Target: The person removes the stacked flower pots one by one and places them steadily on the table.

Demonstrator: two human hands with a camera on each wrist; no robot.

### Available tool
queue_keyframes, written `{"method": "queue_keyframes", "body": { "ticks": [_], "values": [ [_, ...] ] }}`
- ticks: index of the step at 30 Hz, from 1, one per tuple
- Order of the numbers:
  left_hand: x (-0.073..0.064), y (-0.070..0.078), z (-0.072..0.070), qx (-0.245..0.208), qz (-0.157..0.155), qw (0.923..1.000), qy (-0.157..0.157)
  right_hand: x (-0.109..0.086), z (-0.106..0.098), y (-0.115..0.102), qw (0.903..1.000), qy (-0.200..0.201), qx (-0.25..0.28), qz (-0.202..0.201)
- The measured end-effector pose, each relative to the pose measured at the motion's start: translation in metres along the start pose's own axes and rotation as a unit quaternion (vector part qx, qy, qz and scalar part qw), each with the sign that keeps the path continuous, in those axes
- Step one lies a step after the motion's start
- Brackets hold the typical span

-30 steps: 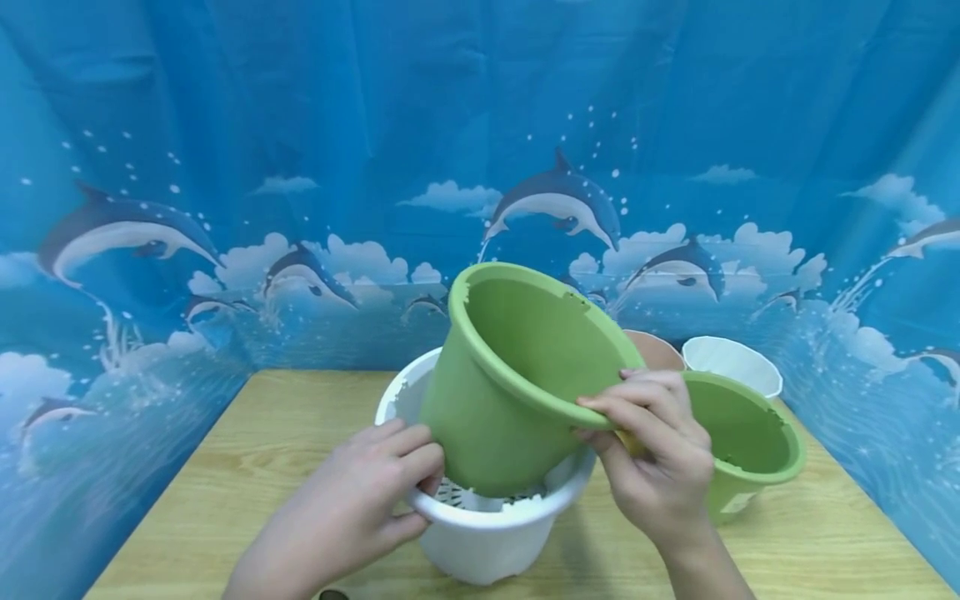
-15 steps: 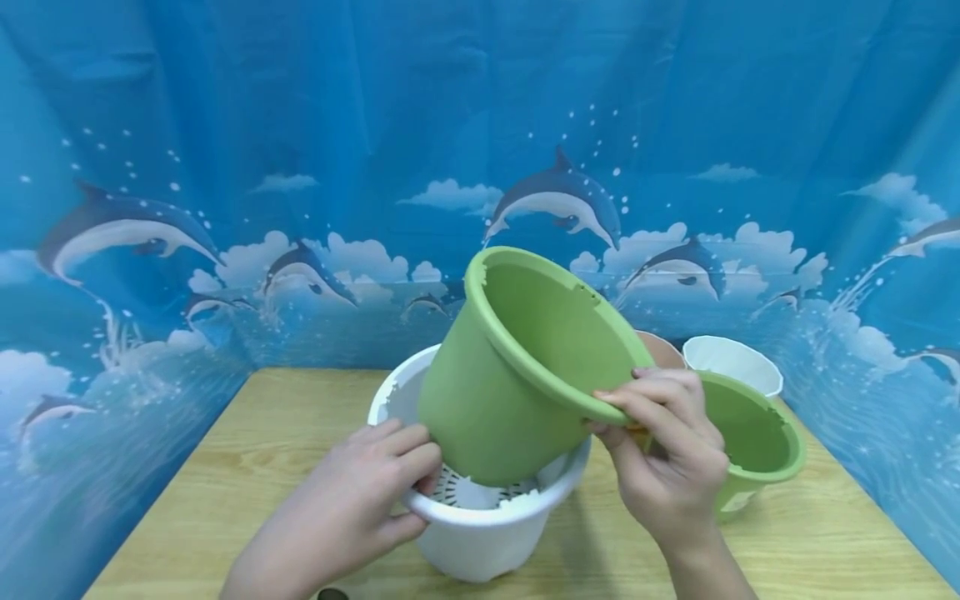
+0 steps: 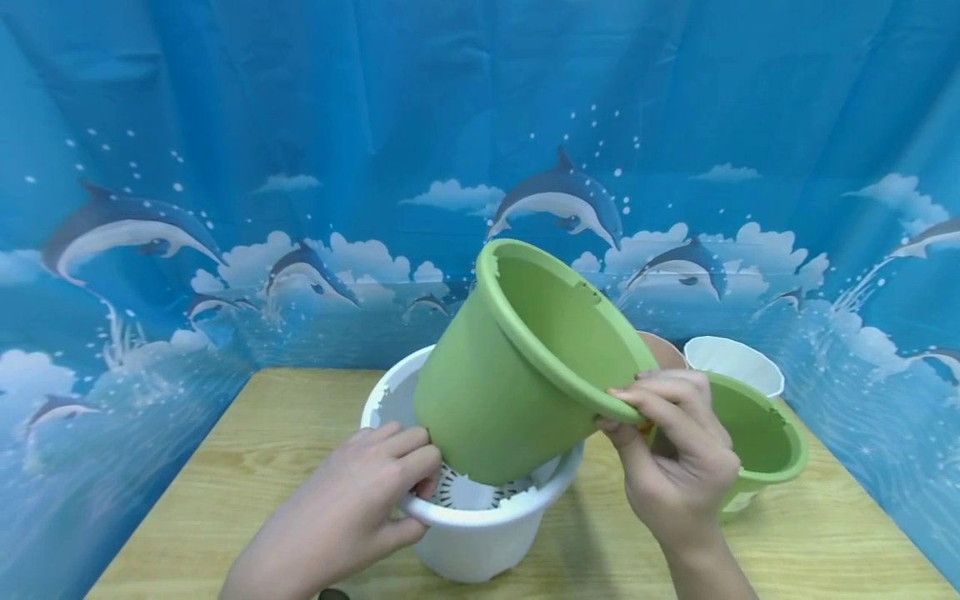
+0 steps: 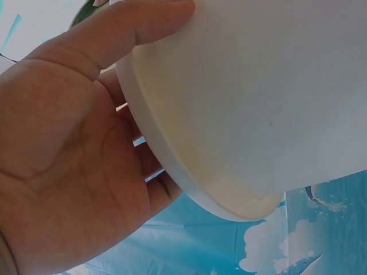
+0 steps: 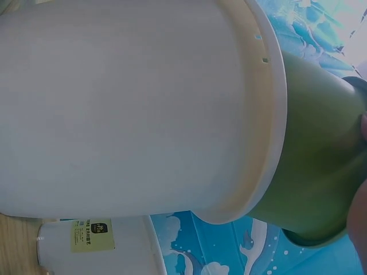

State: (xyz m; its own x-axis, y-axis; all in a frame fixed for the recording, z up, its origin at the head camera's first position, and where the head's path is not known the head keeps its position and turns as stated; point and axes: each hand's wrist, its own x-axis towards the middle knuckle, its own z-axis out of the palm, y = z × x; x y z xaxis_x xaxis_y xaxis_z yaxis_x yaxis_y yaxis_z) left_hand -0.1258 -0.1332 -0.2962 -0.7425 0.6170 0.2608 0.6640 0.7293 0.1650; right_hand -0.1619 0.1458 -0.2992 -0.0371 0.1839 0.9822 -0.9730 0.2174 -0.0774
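Note:
My left hand grips the near-left rim of a white plastic flowerpot with a slotted bottom. In the left wrist view its thumb lies on the pot's outer wall and the fingers go over the rim. A green flowerpot leans tilted, its base inside the white pot and its mouth toward the upper right. With thumb and fingers my right hand pinches the green pot's lower right rim. The right wrist view shows the green pot sticking out of the white one; that hand is mostly out of frame.
Behind my right hand stands a second green pot. A white pot and a brownish-pink pot, partly hidden, are farther back. Wooden table; a dolphin-print curtain hangs behind. A small dark round thing lies at the front edge.
The green pot has moved up and to the right with my right hand, showing more of the white pot's slotted bottom. The white pot has shifted slightly left.

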Motion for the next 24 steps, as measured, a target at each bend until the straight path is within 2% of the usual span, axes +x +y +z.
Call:
{"method": "queue_keyframes", "body": {
  "ticks": [6,14,24],
  "values": [
    [0.0010,-0.0005,-0.0004,-0.002,-0.002,1.0000,-0.008,0.0022,0.0005,0.0003,0.9985,0.040,0.037,0.010],
    [0.0006,-0.0004,0.0000,0.003,-0.002,1.0000,-0.003,0.0063,-0.0023,0.0012,0.9886,0.076,0.125,0.035],
    [-0.0016,-0.0003,-0.0001,0.001,0.001,1.0000,0.004,0.0074,-0.0051,-0.0014,0.9824,0.097,0.150,0.056]
  ]
}}
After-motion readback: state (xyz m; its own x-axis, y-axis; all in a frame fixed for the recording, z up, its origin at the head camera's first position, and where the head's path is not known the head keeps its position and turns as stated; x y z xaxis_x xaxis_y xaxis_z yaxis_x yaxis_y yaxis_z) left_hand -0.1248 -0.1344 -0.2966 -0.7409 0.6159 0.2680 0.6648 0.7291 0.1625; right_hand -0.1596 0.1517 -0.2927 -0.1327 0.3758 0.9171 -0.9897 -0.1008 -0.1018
